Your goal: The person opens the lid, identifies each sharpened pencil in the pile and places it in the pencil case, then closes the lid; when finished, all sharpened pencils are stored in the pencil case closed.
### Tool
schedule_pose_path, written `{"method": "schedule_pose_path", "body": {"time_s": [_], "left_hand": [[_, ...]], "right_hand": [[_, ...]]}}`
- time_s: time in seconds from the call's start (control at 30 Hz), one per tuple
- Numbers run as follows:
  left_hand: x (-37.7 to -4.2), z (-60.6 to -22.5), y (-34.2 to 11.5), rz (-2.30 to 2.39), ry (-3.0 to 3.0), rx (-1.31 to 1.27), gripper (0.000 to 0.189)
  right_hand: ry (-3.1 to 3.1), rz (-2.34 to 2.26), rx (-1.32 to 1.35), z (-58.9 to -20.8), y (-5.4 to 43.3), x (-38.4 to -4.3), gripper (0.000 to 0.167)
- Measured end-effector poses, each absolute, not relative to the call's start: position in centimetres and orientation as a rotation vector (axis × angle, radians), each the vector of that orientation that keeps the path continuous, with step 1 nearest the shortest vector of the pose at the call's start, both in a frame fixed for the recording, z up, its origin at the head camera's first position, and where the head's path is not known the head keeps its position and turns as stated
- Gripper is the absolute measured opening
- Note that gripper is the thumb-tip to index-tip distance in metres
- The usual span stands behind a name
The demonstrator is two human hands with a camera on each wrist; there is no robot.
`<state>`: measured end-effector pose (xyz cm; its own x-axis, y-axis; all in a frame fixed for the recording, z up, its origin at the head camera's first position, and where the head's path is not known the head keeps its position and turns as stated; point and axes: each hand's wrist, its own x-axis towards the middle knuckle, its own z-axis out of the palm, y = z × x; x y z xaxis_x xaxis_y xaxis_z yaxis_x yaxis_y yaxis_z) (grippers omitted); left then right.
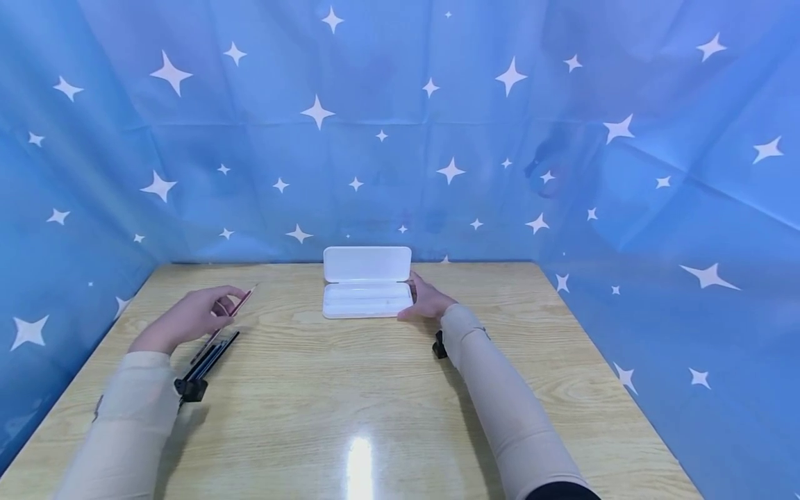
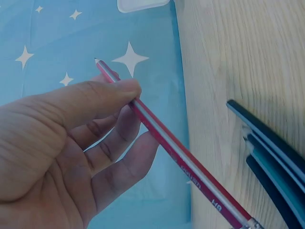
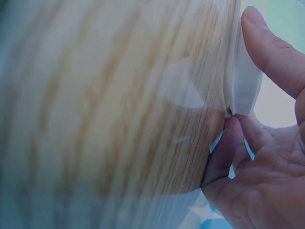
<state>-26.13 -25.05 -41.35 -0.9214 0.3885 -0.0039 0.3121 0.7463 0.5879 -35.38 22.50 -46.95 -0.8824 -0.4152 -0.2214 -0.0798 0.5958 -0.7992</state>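
Thumb and fingers of my left hand [image 1: 198, 314] pinch a red pencil with silver stripes [image 2: 167, 143] near its sharpened point, in the left wrist view. An HB mark shows toward its other end, which slants down to the right. Beside that hand, several dark pencils [image 1: 215, 357] lie on the table, partly hidden by the wrist in the head view. My right hand [image 1: 430, 300] grips the right end of a white pencil case [image 1: 367, 265], thumb at the front corner and fingers behind. The case lies with its lid raised at the back.
A wood-grain table [image 1: 312, 403] spreads under everything, the case standing close to its far edge. Behind and at both sides hangs a blue curtain [image 1: 387, 187] with white stars. Black wrist cameras sit under both forearms.
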Motion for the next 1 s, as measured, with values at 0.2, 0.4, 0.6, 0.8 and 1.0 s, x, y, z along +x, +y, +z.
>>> {"method": "schedule_pose_path", "body": {"time_s": [0.2, 0.4, 0.6, 0.8, 1.0], "left_hand": [[-26.7, -41.7, -24.5, 0.925, 2.862, 0.579, 0.048], [-26.9, -41.9, -23.9, 0.905, 2.946, 0.634, 0.047], [-27.2, -42.1, -23.5, 0.906, 3.025, 0.669, 0.045], [-27.7, -42.5, -23.0, 0.905, 3.059, 0.669, 0.046], [-28.0, -42.5, -22.4, 0.952, 3.088, 0.705, 0.043]], "right_hand": [[2.461, -1.168, -0.385, -47.2, 22.4, -35.4, 0.12], [2.454, -1.181, -0.386, -47.3, 22.5, -35.6, 0.122], [2.464, -1.154, -0.372, -47.3, 22.5, -35.6, 0.122], [2.472, -1.134, -0.371, -47.4, 22.5, -35.7, 0.122], [2.477, -1.132, -0.367, -47.2, 22.5, -35.7, 0.12]]}}
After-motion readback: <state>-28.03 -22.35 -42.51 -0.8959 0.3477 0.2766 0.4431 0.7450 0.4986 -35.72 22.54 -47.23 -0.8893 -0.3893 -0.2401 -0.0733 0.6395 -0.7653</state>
